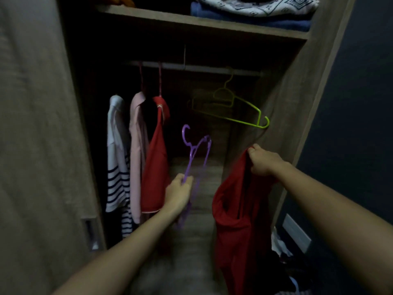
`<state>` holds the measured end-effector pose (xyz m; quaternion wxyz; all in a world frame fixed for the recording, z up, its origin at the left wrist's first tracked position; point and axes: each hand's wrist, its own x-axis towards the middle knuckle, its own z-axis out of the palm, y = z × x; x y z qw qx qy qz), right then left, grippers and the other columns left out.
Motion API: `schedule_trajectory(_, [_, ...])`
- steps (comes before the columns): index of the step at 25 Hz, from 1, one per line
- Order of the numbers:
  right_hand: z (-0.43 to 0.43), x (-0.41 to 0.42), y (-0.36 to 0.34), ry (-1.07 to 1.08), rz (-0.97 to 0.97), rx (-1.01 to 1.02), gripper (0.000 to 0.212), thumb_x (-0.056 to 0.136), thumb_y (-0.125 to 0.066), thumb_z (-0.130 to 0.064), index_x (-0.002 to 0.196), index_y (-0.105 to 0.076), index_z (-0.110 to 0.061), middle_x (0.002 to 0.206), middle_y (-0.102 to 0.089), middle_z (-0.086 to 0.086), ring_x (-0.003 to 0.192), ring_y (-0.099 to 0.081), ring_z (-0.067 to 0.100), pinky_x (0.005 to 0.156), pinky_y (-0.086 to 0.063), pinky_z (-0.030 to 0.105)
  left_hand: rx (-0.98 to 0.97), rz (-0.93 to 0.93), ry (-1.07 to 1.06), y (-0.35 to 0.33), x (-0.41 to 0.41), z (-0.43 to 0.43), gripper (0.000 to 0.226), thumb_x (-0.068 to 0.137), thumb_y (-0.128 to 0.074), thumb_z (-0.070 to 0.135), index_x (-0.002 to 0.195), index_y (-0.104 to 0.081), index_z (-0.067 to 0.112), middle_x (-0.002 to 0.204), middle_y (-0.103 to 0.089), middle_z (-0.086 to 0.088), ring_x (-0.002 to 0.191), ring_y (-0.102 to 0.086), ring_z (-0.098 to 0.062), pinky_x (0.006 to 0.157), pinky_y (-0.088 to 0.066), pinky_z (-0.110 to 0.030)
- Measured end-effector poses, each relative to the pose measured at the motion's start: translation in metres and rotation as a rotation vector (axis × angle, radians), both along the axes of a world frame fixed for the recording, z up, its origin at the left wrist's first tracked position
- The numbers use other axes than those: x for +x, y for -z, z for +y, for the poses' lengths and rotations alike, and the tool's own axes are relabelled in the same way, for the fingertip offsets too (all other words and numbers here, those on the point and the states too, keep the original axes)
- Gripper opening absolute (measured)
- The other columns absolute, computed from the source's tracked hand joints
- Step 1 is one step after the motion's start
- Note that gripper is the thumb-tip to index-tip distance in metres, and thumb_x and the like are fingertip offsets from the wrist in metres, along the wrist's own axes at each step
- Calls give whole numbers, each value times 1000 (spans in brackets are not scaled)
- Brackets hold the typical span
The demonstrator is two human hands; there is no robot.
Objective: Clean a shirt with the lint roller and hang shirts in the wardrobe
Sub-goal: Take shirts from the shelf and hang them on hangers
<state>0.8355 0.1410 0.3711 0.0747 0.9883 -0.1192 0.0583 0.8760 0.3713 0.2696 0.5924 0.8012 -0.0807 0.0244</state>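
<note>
Purple plastic, the hanger (196,150) stands hook-up in the left hand (178,193), whose fingers (186,180) are curled round its lower part. The right hand (262,161) grips the shirt (236,220), a red one, bunched at its top. The rest of it hangs loose in front of the open wardrobe (297,99). Hanger and shirt are apart, so the step in hand looks to be threading one into the other.

To do it well, the neck opening should be found first: the cloth is crumpled, and which part the right hand pinches cannot be told. One arm of the hanger should go in, then the other, with the hook kept free of the fabric. Both shoulders need to sit evenly before the lift to the rail (202,68), or the thin plastic may let the shirt slide off one side. The bare stretch of rail in the middle seems the easiest place for it.

On the rail, from the left, hang a striped shirt (117,156), a pink shirt (137,145) and a hung red shirt (156,167), close together. Well to the right hang bare green hangers (236,107). The shelf (191,21) above carries a folded blue cloth (244,23) with a patterned white one (255,5) on it. Something orange (119,0) sits at its left, mostly cut off. No lint roller shows.
</note>
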Motion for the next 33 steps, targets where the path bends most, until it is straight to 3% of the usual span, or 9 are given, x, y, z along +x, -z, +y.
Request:
schedule_trajectory(4, [14, -13, 11, 54, -49, 197, 59, 79, -61, -17, 130, -36, -2, 143, -28, 15, 124, -46, 33, 98, -44, 41, 158, -409, -16, 8, -20, 85, 28, 95, -51, 23, 67, -47, 19, 53, -44, 2, 51, -44, -7, 53, -31, -22])
schedule_trajectory(8, [24, -24, 6, 88, -191, 410, 56, 77, -62, -14, 126, -41, 4, 143, -29, 23, 124, -44, 37, 103, -41, 39, 149, -468, 99, 17, -21, 150, 29, 87, -52, 46, 68, -55, 24, 51, -42, 3, 44, -41, -3, 47, -39, -22])
schedule_trajectory(12, [54, -41, -14, 9, -214, 478, 43, 77, -64, -9, 116, -50, 2, 130, -42, 22, 115, -49, 34, 93, -42, 32, 238, -510, 263, 16, -33, 169, 25, 79, -45, 58, 74, -59, 37, 51, -47, 10, 47, -40, 1, 49, -34, -19])
schedule_trajectory(16, [117, -68, -24, -280, -25, 248, 44, 78, -58, -10, 120, -49, -3, 127, -48, 17, 117, -49, 31, 94, -40, 33, 298, -614, 347, 0, -53, 141, 34, 83, -43, 55, 68, -53, 26, 55, -45, 12, 49, -39, 0, 51, -30, -17])
schedule_trajectory(20, [135, -103, -25, -490, -319, -274, 52, 83, -30, -58, 102, -57, -18, 103, -65, 6, 89, -65, 32, 65, -47, 36, 254, -702, 185, -11, -60, 133, 30, 87, -42, 52, 80, -59, 29, 58, -52, 16, 55, -51, 0, 56, -34, -19])
schedule_trajectory(23, [129, -110, -22, -484, -412, -290, 60, 84, -23, -65, 96, -56, -16, 98, -68, 7, 81, -67, 37, 59, -47, 37, 283, -1000, -122, -9, -70, 127, 31, 91, -48, 38, 111, -60, 17, 103, -57, -4, 97, -54, -19, 87, -38, -21])
schedule_trajectory(26, [128, -107, -27, -517, -494, -202, 52, 86, -31, -63, 95, -54, -17, 103, -68, 6, 87, -66, 36, 63, -47, 38, 201, -1166, -147, 10, -106, 104, 27, 83, -56, 28, 109, -56, 23, 112, -40, -7, 101, -45, -21, 89, -38, -29])
schedule_trajectory(29, [132, -108, -39, -592, -599, -157, 56, 81, -23, -65, 90, -54, -18, 95, -69, 5, 81, -67, 35, 60, -49, 40, 371, -914, 153, 50, -127, 78, 24, 81, -58, 38, 103, -60, 29, 122, -40, -5, 100, -46, -19, 92, -41, -32])
schedule_trajectory(33, [125, -118, -47, -662, -609, -134, 48, 85, -29, -60, 79, -51, -17, 77, -66, 7, 70, -65, 34, 55, -51, 41, 271, -531, 47, 75, -96, 92, 42, 64, -59, -2, 99, -68, 20, 122, -34, -12, 96, -49, -25, 101, -29, -21])
